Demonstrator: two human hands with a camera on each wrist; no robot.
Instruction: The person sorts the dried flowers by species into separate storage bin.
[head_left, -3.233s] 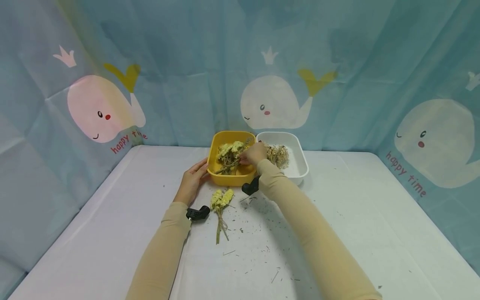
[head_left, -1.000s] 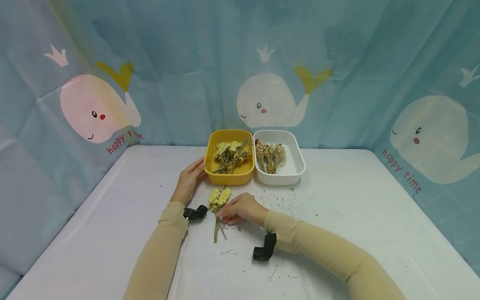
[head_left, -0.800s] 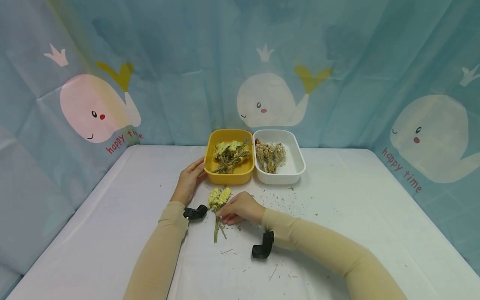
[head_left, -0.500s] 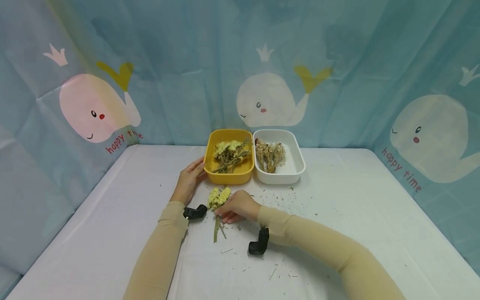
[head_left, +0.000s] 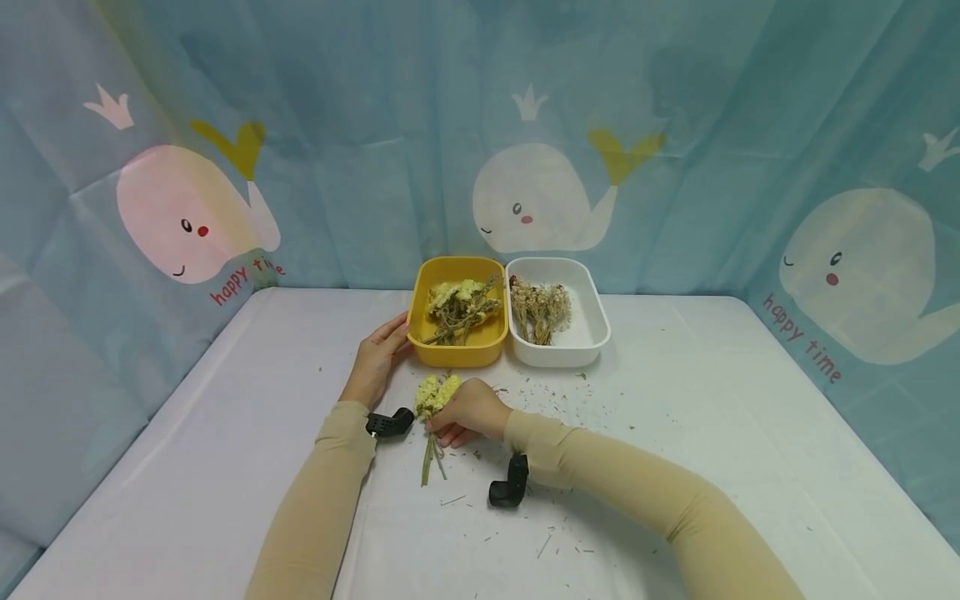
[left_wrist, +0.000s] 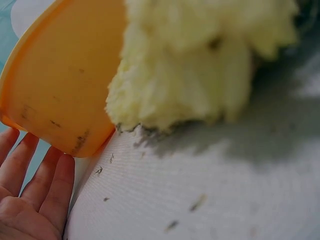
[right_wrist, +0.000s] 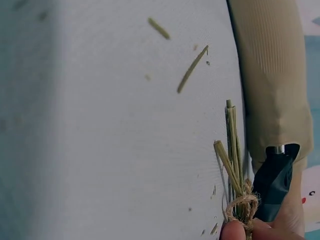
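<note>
My right hand (head_left: 472, 410) pinches a small bunch of pale yellow dried flowers (head_left: 435, 393) by its stems, in front of the yellow bin (head_left: 459, 357). In the right wrist view, fingertips (right_wrist: 233, 231) close around the stems (right_wrist: 232, 150) right at the twine tie (right_wrist: 244, 202). With fingers extended, my left hand (head_left: 373, 365) touches the left side of the yellow bin. The left wrist view shows those straight fingers (left_wrist: 55, 185) against the bin's wall (left_wrist: 65, 75), and the blurred flower heads (left_wrist: 185, 70) close to the camera. More yellow dried flowers (head_left: 459, 310) lie inside the bin.
A white bin (head_left: 597, 332) stands against the yellow one's right side and holds dried beige flowers (head_left: 542, 310). Stem bits (head_left: 544, 546) and crumbs are scattered over the white tablecloth. Behind the bins hangs a blue whale-print curtain (head_left: 375, 208).
My right hand has come out of the yellow bin down to the flower bunch on the table and taken hold of it, moving slightly left. My left hand stays at the bin.
</note>
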